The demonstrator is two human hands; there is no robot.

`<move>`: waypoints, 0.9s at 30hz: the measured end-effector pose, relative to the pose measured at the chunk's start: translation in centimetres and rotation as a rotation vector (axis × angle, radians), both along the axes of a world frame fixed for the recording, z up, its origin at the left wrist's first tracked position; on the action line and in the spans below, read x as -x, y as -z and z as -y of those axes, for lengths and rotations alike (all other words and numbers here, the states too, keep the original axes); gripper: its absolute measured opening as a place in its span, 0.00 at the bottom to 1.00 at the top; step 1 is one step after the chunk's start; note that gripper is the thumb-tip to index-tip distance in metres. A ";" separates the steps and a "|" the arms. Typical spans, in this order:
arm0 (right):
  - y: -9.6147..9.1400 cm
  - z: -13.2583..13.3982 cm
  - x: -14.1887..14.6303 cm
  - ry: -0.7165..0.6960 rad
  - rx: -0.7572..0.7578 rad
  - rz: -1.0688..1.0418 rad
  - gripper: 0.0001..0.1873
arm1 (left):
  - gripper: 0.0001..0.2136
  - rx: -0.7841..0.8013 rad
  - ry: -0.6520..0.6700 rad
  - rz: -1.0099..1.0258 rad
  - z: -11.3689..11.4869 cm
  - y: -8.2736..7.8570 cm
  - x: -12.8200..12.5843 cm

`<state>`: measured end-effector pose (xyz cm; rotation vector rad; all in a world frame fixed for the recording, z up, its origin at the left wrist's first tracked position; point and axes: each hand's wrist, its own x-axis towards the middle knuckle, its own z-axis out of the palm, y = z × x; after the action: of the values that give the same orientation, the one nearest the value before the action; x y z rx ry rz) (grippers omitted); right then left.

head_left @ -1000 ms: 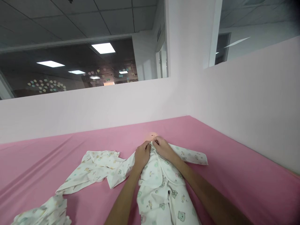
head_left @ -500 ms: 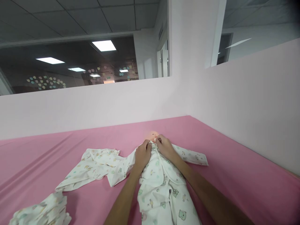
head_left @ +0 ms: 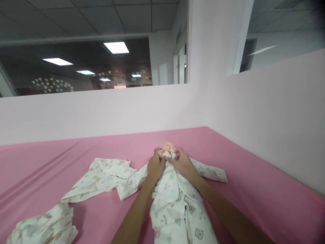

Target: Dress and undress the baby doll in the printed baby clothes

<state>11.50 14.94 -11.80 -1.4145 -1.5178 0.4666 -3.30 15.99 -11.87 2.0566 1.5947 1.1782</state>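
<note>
Doll [head_left: 166, 147] inside printed baby suit [head_left: 175, 203]

Office-like training room: grid ceiling panels [head_left: 76, 13], glass partition [head_left: 76, 67], pink-sheeted table [head_left: 254, 183].

Both forearms reach forward from the bottom edge of the view and converge toward the middle. The left hand [head_left: 155, 165] lies palm down, knuckles up, its fingers curled and pinched together at the tips. The right hand [head_left: 183, 162] sits just beside it, angled inward, its fingers bent and closed in a pinch facing the left fingertips.
</note>
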 end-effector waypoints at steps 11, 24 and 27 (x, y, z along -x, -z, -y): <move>-0.2 0.9 -0.2 0.073 0.053 0.278 0.06 | 0.12 -0.024 0.173 -0.060 0.8 -0.8 -0.1; -0.6 1.3 -0.6 0.189 0.058 0.594 0.09 | 0.14 -0.030 0.229 -0.167 1.8 -1.6 0.3; -0.1 1.0 -0.8 0.098 -0.040 0.402 0.07 | 0.12 -0.050 0.242 -0.163 1.8 -1.7 0.3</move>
<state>12.26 13.94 -11.71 -1.6094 -1.7505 0.0909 -3.59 14.15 -10.14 2.3524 1.3442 0.9973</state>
